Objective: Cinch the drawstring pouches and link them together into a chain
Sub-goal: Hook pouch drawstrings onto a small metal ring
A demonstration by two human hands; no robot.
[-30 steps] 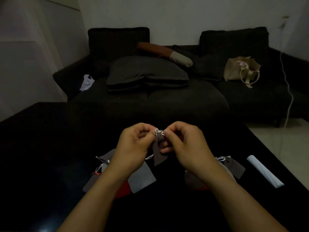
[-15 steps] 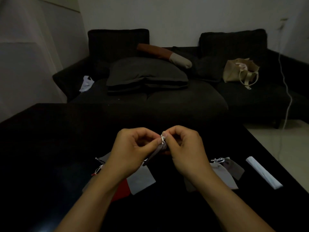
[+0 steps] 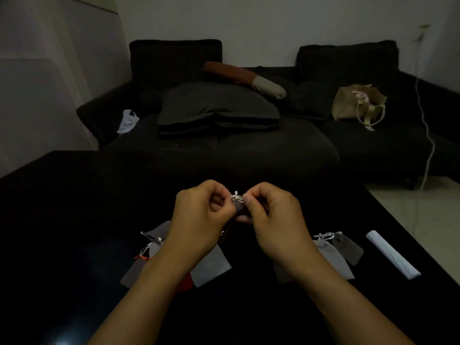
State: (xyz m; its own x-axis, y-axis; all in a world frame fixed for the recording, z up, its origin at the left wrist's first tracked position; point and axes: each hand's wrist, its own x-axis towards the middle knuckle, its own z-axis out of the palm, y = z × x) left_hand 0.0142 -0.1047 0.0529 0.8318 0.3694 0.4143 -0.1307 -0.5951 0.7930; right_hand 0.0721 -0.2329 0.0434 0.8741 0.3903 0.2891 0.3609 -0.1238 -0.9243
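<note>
While pinched at its neck betw. both hands, dark pouch [image 3: 239, 207] hangs above desk [image 3: 74, 220] centre, white cord [image 3: 236, 196] bunched in a small knot at top. Vs a sec ago: body now mostly tucked behind the hands, only a sliver showing, where it hung down in plain view; cord bunch looks tighter, closer to fingertips. Prob. means cinch is nearly done or being knotted — a guess, knot detail too small to tell.

Left hand [image 3: 199, 225] w/ fingers curled, thumb & forefinger nipping cord/neck from left. Right hand [image 3: 271, 220] likewise curled, thumb & forefinger on cord from right; lower fingers seem to steady pouch, can't be sure.

Outward: toward near-left of desk, heap of grey & red pouches [image 3: 209, 267], cords loose, partly under left forearm — likely not yet done. Toward near-right, two grey pouches [image 3: 341, 247] w/ cords tied together, touching — looks like start of chain. Further right, near right edge, white roll [image 3: 393, 255] lying apart.

Beyond desk: dark sofa [image 3: 273, 145], tan bag [image 3: 356, 103] on it.
</note>
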